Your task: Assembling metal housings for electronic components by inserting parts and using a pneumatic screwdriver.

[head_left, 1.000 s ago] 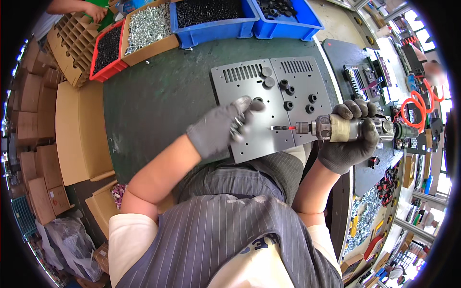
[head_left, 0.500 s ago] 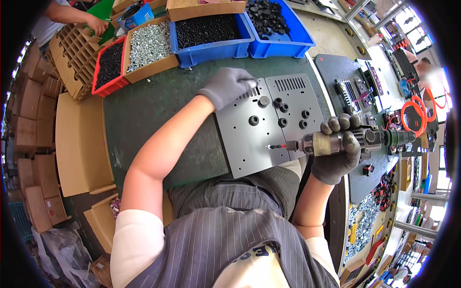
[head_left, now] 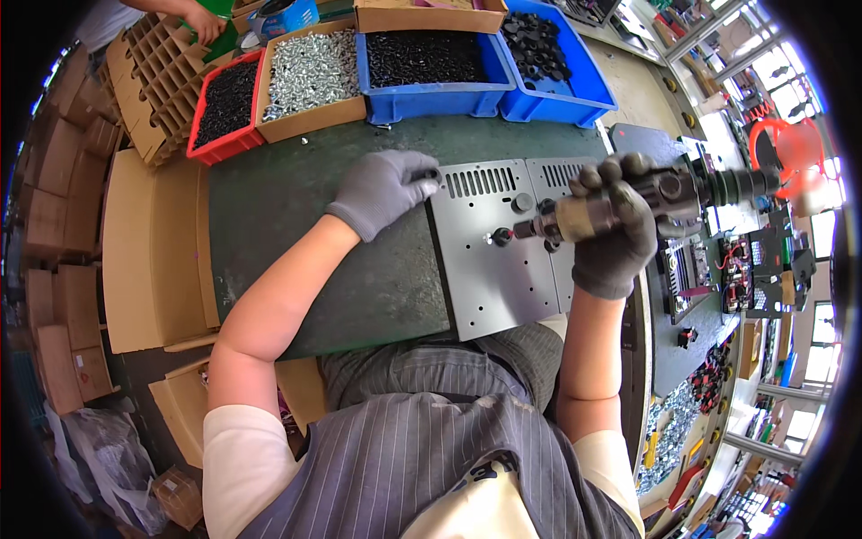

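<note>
My right hand (head_left: 620, 225), in a dark grey glove, grips a power screwdriver (head_left: 584, 217) held level, its bit pointing left. The bit's tip is at a small black round foot (head_left: 502, 236) on a grey metal panel (head_left: 494, 287) with slots and holes. A round grey knob-like piece (head_left: 523, 203) sits just beyond that foot. At the panel's far left corner, my gloved left hand (head_left: 386, 190) pinches a small dark round piece (head_left: 433, 175); its kind is partly hidden by the fingers. A second slotted panel (head_left: 561, 265) lies alongside, partly covered by my right hand and the screwdriver.
Along the far edge stand a red bin (head_left: 229, 103) of black screws, a carton (head_left: 310, 76) of silvery screws, and blue bins (head_left: 440, 90) of black parts. Another person's hand (head_left: 208, 25) is at the far left by a cardboard divider (head_left: 162, 76). Orange hose hangs right.
My right hand has carried the screwdriver away from me, from a bare part of the panel to the black foot. My left hand has drawn left from the slots to the panel's corner.
</note>
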